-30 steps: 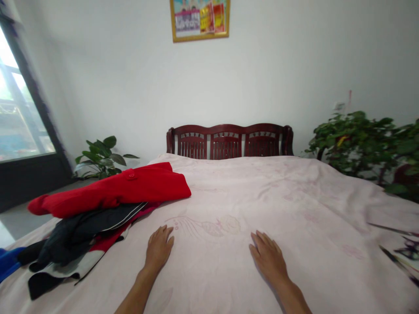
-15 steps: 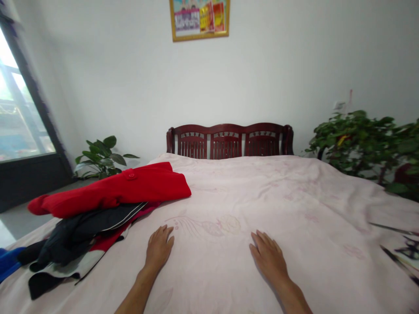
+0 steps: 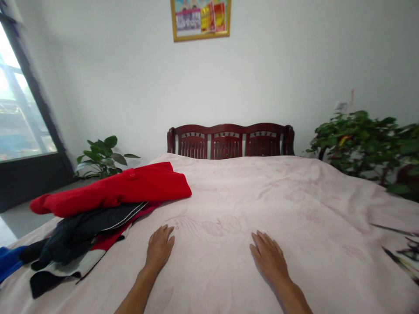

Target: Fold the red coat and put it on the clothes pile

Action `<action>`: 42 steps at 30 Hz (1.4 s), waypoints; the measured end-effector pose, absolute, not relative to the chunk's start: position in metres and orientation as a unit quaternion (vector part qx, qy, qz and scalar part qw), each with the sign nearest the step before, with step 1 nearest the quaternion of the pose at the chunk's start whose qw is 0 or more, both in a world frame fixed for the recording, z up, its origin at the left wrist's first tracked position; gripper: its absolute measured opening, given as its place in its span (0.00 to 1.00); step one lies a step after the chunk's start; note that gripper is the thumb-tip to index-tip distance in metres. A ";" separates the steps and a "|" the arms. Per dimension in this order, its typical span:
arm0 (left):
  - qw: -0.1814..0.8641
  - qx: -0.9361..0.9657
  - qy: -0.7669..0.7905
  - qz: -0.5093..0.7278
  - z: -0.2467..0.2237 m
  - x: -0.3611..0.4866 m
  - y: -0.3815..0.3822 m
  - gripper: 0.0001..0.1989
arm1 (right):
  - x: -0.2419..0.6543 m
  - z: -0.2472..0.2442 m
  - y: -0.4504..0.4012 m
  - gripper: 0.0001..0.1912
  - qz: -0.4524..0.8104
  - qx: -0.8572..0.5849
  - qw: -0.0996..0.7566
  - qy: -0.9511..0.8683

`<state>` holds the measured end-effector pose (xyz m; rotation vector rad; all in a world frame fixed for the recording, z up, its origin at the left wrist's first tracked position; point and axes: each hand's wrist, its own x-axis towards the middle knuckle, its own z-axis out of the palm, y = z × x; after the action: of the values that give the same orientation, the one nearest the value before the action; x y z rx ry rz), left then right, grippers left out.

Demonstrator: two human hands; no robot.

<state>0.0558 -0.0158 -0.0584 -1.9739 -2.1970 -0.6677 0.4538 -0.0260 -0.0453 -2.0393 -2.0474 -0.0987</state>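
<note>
Pale pink bedspread (image 3: 294,205), faint floral print, lies smooth over the bed. Left hand (image 3: 159,247) and right hand (image 3: 268,257) rest flat on it, empty, fingers extended, well apart. Red coat (image 3: 131,188) tops dark garments (image 3: 78,231) at left.

L hand (image 3: 159,249) & R hand (image 3: 269,258) flat, palms down, fingers loosely together.

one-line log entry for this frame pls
left hand: flat on pink bedsheet, empty | right hand: flat on sheet, empty | clothes pile: left of left hand, untouched, red coat on top
</note>
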 end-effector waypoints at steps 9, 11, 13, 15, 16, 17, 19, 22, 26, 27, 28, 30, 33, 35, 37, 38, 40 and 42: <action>0.058 -0.650 -0.723 -0.227 -0.060 0.056 -0.015 0.20 | 0.455 -0.047 -0.025 0.27 -0.038 -0.698 0.128 -0.703; 0.061 -0.650 -0.722 -0.230 -0.060 0.056 -0.015 0.19 | 0.455 -0.047 -0.025 0.27 -0.041 -0.698 0.126 -0.703; 0.062 -0.651 -0.721 -0.230 -0.061 0.055 -0.015 0.19 | 0.455 -0.047 -0.025 0.27 -0.043 -0.699 0.123 -0.704; 0.059 -0.650 -0.722 -0.230 -0.061 0.055 -0.014 0.19 | 0.455 -0.047 -0.025 0.27 -0.044 -0.699 0.121 -0.703; 0.056 -0.650 -0.722 -0.230 -0.061 0.055 -0.014 0.20 | 0.455 -0.047 -0.025 0.27 -0.044 -0.699 0.121 -0.703; 0.054 -0.650 -0.722 -0.230 -0.061 0.055 -0.014 0.20 | 0.455 -0.047 -0.025 0.27 -0.044 -0.699 0.121 -0.703; 0.052 -0.651 -0.721 -0.232 -0.061 0.055 -0.014 0.20 | 0.455 -0.047 -0.025 0.27 -0.044 -0.698 0.122 -0.704; 0.054 -0.650 -0.721 -0.233 -0.061 0.055 -0.015 0.20 | 0.455 -0.048 -0.025 0.27 -0.044 -0.697 0.125 -0.705; 0.059 -0.649 -0.723 -0.230 -0.060 0.056 -0.015 0.20 | 0.455 -0.048 -0.025 0.27 -0.045 -0.699 0.122 -0.703; 0.059 -0.649 -0.723 -0.229 -0.060 0.056 -0.015 0.20 | 0.455 -0.048 -0.025 0.27 -0.044 -0.700 0.120 -0.703; 0.059 -0.650 -0.723 -0.227 -0.060 0.056 -0.015 0.20 | 0.455 -0.047 -0.025 0.27 -0.042 -0.700 0.120 -0.702; 0.056 -0.650 -0.724 -0.224 -0.059 0.056 -0.015 0.20 | 0.455 -0.047 -0.025 0.27 -0.040 -0.701 0.118 -0.702; 0.055 -0.648 -0.725 -0.226 -0.058 0.057 -0.016 0.19 | 0.454 -0.045 -0.026 0.27 -0.041 -0.700 0.118 -0.703; 0.056 -0.647 -0.724 -0.232 -0.058 0.057 -0.016 0.19 | 0.454 -0.044 -0.026 0.27 -0.039 -0.700 0.117 -0.703; 0.056 -0.647 -0.723 -0.236 -0.059 0.057 -0.016 0.20 | 0.454 -0.044 -0.027 0.27 -0.038 -0.701 0.118 -0.702; 0.054 -0.646 -0.724 -0.236 -0.059 0.056 -0.016 0.20 | 0.453 -0.043 -0.027 0.27 -0.039 -0.702 0.119 -0.701; 0.052 -0.647 -0.724 -0.232 -0.059 0.056 -0.016 0.20 | 0.453 -0.044 -0.027 0.27 -0.042 -0.701 0.121 -0.701; 0.051 -0.647 -0.726 -0.228 -0.059 0.056 -0.016 0.20 | 0.454 -0.044 -0.027 0.27 -0.045 -0.700 0.121 -0.702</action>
<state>0.0562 -0.0156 -0.0590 -1.9700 -2.2078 -0.6933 0.4536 -0.0267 -0.0442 -2.0444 -2.0508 -0.1312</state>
